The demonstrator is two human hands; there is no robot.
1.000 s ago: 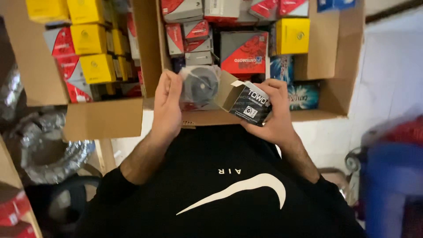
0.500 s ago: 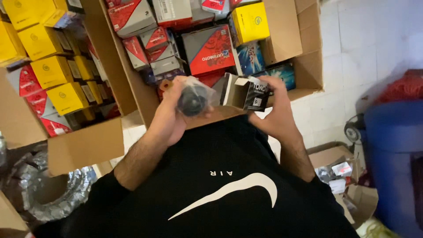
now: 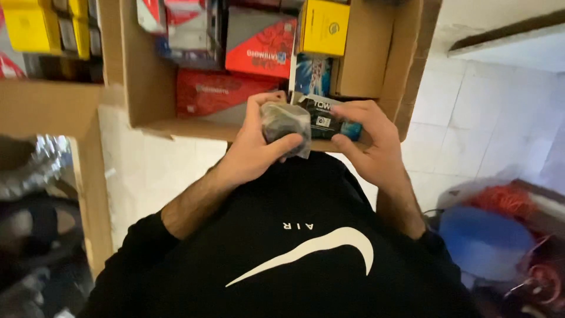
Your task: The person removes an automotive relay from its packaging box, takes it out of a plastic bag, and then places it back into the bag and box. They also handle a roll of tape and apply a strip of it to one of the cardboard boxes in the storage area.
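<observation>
Plastic-wrapped dark part (image 3: 286,126) sat upright in the left hand (image 3: 259,154), grip wrapped round it; right hand (image 3: 371,144) clasped the small black box (image 3: 326,118), lying sideways.

Left hand (image 3: 253,154) now closed around wrapped part (image 3: 285,125), black box (image 3: 325,118) turned flatter

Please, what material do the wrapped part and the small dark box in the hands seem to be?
Wrapped part, in the left hand: probably dark metal or rubber inside thin clear plastic film, which is glossy and wrinkled. Small dark box, in the right hand: printed cardboard, with flat faces and a folded flap.
</observation>
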